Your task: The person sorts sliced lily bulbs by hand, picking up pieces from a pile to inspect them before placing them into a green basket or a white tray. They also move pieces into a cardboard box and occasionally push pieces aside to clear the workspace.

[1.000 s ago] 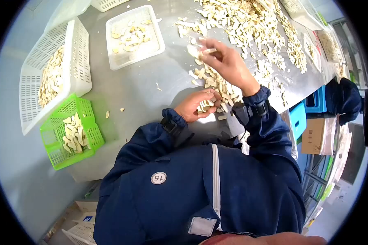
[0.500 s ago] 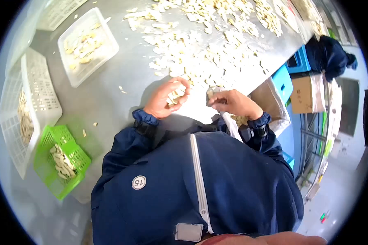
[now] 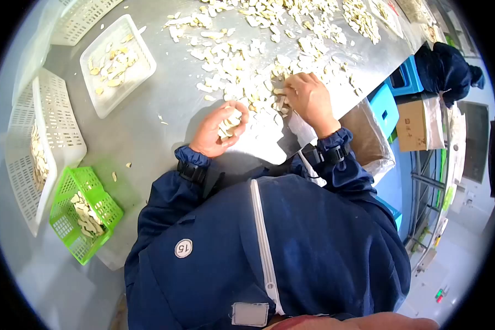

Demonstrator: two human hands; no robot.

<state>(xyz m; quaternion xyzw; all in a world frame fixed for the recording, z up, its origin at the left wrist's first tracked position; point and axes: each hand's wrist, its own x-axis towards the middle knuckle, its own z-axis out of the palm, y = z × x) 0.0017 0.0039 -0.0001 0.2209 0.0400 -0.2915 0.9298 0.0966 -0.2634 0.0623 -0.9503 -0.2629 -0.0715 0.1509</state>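
My left hand [image 3: 217,131] is cupped around a small stack of pale slices [image 3: 228,122], just above the steel table [image 3: 148,132]. My right hand [image 3: 308,99] rests on the table among the loose pale slices [image 3: 247,60], its fingertips pinching slices at the near edge of the heap. Both arms wear dark blue sleeves with black wrist straps.
A green basket [image 3: 82,214] with slices stands at my left, next to a long white basket [image 3: 44,143] and a white tray [image 3: 117,63] holding a few pieces. A bag [image 3: 368,143] hangs at the table's edge on my right. Another person in blue [image 3: 448,71] is further right.
My right hand has moved from the bag at the table's edge back up onto the heap. The left hand stays shut on its stack. One second ago the right hand was reaching further into the heap.
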